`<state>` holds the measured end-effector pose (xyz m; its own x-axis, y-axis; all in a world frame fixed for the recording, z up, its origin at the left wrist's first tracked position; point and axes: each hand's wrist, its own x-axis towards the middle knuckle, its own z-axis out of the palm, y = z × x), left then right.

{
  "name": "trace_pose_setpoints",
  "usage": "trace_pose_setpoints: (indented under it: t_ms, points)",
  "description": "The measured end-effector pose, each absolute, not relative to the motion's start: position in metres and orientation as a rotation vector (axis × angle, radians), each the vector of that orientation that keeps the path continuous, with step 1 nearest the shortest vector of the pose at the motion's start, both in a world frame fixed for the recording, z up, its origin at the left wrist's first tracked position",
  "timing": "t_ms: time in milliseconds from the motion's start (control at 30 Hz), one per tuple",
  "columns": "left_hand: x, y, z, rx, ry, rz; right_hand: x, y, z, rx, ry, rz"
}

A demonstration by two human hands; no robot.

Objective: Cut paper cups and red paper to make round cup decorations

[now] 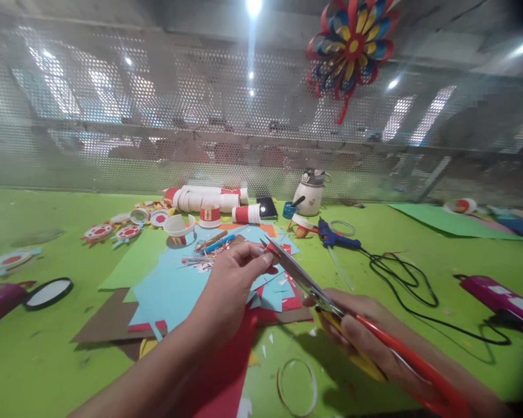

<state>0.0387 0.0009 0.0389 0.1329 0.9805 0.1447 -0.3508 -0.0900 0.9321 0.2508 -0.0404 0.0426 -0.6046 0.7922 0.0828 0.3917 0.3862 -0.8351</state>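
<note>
My left hand point(233, 276) is closed in a pinch on a small piece of red paper point(270, 248). Fingers of my right hand point(361, 322) wrap round the long scissors point(294, 271), which have a red and a yellow handle. The scissor blades point up and left, close to the left fingertips and the red piece; whether they touch it I cannot tell. Under my hands lie light blue paper sheets point(169, 290), a red sheet point(226, 371) and a brown sheet point(100, 325). Pens, one of them a blue pen point(218, 245), lie beyond the left hand among paper scraps.
Behind the paper stand a cut paper cup point(179, 229) and stacked cups point(209, 201). To the right lie a blue glue gun point(337, 237) and its looping black cord point(392, 290). A white bottle point(309, 194) stands near the perforated screen. A paper ring point(297, 386) lies in front.
</note>
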Motion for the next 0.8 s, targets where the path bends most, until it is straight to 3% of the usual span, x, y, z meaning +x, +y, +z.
trace_pose_setpoints:
  t_ms: [800]
  points:
    - [0.0391, -0.0012, 0.0401, 1.084, 0.769, 1.32, 0.2509, -0.0474, 0.049, -1.062, -2.193, 1.086]
